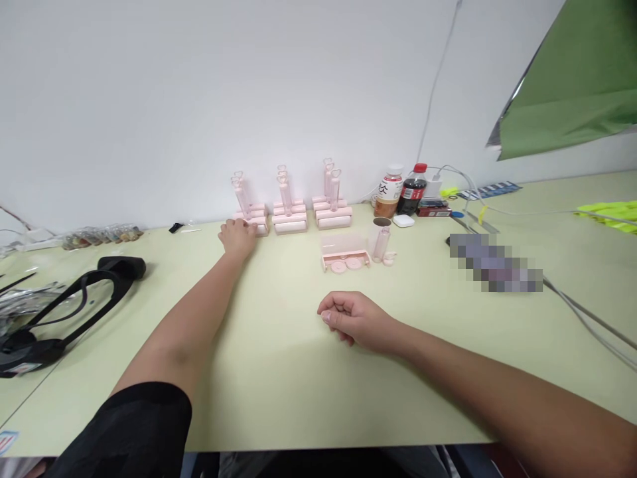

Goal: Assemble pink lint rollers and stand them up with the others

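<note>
Much tabletop (279, 378) divides right hand (357, 321) from front edge (298, 447).

Now bearing, this time in pale yellow-green: the table (279, 398). Carrying three clusters of pink holders (290, 224) in a row along the back. Nearer, holding an open pink case (343, 245) and, just beside it, a clear tube (381, 244), upright. Over to the right, supporting a cola (412, 192) next to a juice (388, 194), a white case (403, 221) in front, then a pixelated item (492, 262). Far left, bearing a black headset (121, 267) and packets (102, 236).
</note>
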Demonstrator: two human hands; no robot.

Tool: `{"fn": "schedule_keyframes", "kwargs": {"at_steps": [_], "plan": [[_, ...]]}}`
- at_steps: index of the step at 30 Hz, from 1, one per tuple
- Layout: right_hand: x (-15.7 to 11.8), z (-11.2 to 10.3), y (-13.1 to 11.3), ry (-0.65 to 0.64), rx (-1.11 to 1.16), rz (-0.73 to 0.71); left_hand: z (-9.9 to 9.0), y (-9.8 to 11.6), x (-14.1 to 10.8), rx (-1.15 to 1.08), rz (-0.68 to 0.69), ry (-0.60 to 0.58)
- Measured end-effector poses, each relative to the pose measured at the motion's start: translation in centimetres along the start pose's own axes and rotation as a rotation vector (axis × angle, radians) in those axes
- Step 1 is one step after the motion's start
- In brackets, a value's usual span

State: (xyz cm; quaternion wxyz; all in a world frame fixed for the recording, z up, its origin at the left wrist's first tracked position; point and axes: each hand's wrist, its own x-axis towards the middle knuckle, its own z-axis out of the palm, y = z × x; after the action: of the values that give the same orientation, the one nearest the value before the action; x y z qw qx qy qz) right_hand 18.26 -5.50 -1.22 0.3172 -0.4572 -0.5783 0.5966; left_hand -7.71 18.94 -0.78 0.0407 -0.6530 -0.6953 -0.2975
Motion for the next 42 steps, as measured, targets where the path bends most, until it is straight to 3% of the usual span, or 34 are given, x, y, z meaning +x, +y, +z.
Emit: {"fn": "schedule_keyframes", "kwargs": {"at_steps": [4,7,9,10,12,14,17,20,24,28,32,34,36,39,40,42], "plan": [[0.2,0.2,-0.2,0.023,-0.042,-0.026,-1.4,2.2,-3.4,-0.084,0.008,-0.022],[0.4,-1.1,-1.1,0.168,-0.202,-0.202,-3.3,3.9,-7.4,-0.197,0.102,-0.15],[0.6,-3.1,-2.3,0.385,-0.395,-0.407,-4.7,4.8,-10.3,-0.308,0.166,-0.233],[0.8,-4.4,-3.0,0.555,-0.465,-0.467,-5.4,5.2,-11.6,-0.36,0.189,-0.26],[1.4,-7.3,-4.3,0.868,-0.602,-0.507,-6.5,6.0,-13.9,-0.427,0.236,-0.325],[2.4,-9.7,-5.2,1.018,-0.774,-0.434,-7.1,6.5,-15.4,-0.461,0.257,-0.37],[4.1,-11.8,-5.1,1.018,-0.95,-0.203,-6.8,6.8,-16.6,-0.483,0.221,-0.397],[5.3,-11.9,-4.4,1.03,-0.958,-0.023,-6.2,6.7,-17.3,-0.505,0.194,-0.442],[5.9,-11.8,-3.8,1.062,-0.921,0.048,-6.0,6.5,-17.8,-0.508,0.197,-0.484],[6.0,-12.6,-4.3,1.106,-0.878,-0.037,-6.2,6.5,-17.9,-0.549,0.188,-0.468],[4.8,-11.8,-5.5,1.178,-0.855,-0.429,-6.5,6.8,-17.6,-0.662,0.158,-0.402],[3.6,-9.8,-5.7,1.148,-0.855,-0.694,-6.7,7.1,-17.6,-0.782,0.105,-0.424],[2.3,-7.0,-5.3,1.014,-0.846,-0.896,-6.9,7.5,-17.8,-0.997,0.016,-0.568],[0.9,-2.6,-3.7,0.57,-0.936,-1.136,-7.3,8.1,-18.3,-1.376,-0.129,-0.894],[0.7,-1.5,-3.1,0.43,-0.954,-1.181,-7.4,8.2,-18.4,-1.452,-0.167,-0.952],[0.6,-0.3,-2.0,0.229,-0.98,-1.145,-7.4,8.2,-18.5,-1.48,-0.213,-0.938]]}}
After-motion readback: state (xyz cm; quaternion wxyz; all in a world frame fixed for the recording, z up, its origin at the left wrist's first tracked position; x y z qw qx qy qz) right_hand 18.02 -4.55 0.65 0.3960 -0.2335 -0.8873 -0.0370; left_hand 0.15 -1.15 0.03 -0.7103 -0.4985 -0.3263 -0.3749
